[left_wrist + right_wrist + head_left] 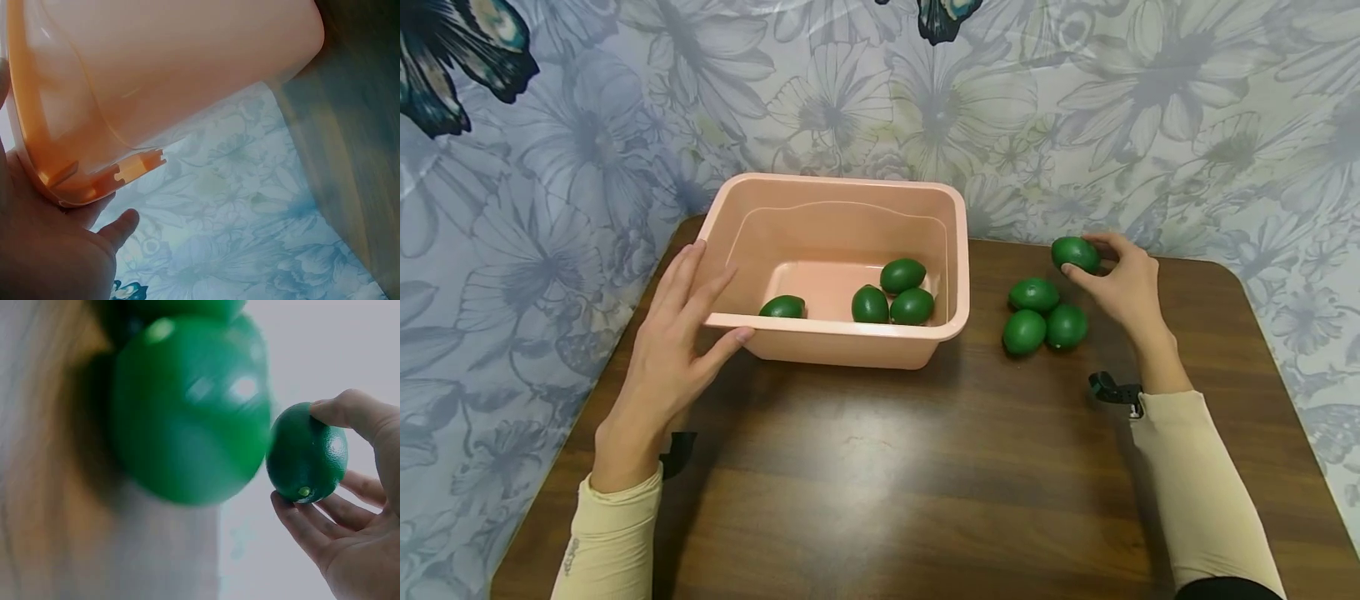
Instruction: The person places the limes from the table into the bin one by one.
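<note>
My right hand [1123, 279] pinches a green lime [1075, 255] between thumb and fingers, at the table's back right. In the right wrist view that lime [306, 453] shows a pale stem spot. Three more limes sit close together beside it: a rear lime [1033, 294], a front left lime [1024, 332] and a front right lime [1066, 326]. My left hand [666, 358] rests on the front left corner of a pink plastic bin [827, 346], thumb along the front rim, fingers fairly straight. Several limes lie inside, including one [783, 307] apart at the left.
The bin stands at the back left of a brown wooden table [880, 483]. Behind it is a flower-patterned wall covering [940, 108] with butterfly prints. A dark wrist strap mount [1112, 390] projects from the right wrist, near the loose limes.
</note>
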A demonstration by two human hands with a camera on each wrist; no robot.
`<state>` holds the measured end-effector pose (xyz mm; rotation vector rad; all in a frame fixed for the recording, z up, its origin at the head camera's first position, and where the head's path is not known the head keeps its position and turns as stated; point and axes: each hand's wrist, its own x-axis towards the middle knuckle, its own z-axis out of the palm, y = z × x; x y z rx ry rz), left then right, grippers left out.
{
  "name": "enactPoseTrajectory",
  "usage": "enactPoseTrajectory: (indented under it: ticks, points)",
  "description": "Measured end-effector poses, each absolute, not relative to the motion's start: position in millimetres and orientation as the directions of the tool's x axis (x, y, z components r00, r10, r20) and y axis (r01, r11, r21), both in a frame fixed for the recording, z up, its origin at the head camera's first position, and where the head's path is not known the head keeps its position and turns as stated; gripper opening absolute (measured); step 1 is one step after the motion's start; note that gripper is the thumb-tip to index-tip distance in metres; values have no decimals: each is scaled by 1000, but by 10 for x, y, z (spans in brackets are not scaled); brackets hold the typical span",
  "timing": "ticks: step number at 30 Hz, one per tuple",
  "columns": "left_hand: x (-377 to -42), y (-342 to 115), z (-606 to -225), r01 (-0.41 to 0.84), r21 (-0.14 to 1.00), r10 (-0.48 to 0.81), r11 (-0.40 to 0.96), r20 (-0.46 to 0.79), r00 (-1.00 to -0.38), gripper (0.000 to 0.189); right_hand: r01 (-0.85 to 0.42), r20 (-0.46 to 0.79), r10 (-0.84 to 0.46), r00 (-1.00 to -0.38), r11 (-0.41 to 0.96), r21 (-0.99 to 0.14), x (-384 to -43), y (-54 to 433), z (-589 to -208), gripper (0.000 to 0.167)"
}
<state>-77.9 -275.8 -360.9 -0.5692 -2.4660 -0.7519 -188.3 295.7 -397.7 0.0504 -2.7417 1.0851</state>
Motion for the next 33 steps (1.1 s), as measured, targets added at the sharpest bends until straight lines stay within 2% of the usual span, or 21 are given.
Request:
enactPoseTrajectory:
  ticks: [9, 17, 23, 26, 29, 33]
  points:
    - [-812, -2794, -3598, 474, 500, 177, 725, 530, -829, 94, -233, 374, 83, -924, 652, -721, -1800, 2602, -3620, 50]
    - [-881, -2813, -3484, 313, 681, 47, 662, 379, -924, 63, -285, 385, 87, -919, 527, -801, -1698, 2193, -3241, 47]
    - [-1103, -2829, -3354, 146, 827, -25, 543, 189, -982, 57, -326, 380, 21, -925, 473, -819, -1588, 1787, -2950, 45]
    - [-1222, -2869, -3344, 106, 907, -17, 407, 124, -992, 56, -337, 370, -20, -929, 462, -820, -1612, 1627, -2913, 46]
    - [-1344, -2914, -3353, 87, 980, 36, 177, 82, -996, 55, -360, 373, -65, -925, 462, -811, -1696, 1512, -2966, 47]
    - [-1486, -2955, -3368, 30, 997, 107, -70, 38, -994, 52, -403, 393, -120, -912, 450, -797, -1786, 1380, -3051, 46]
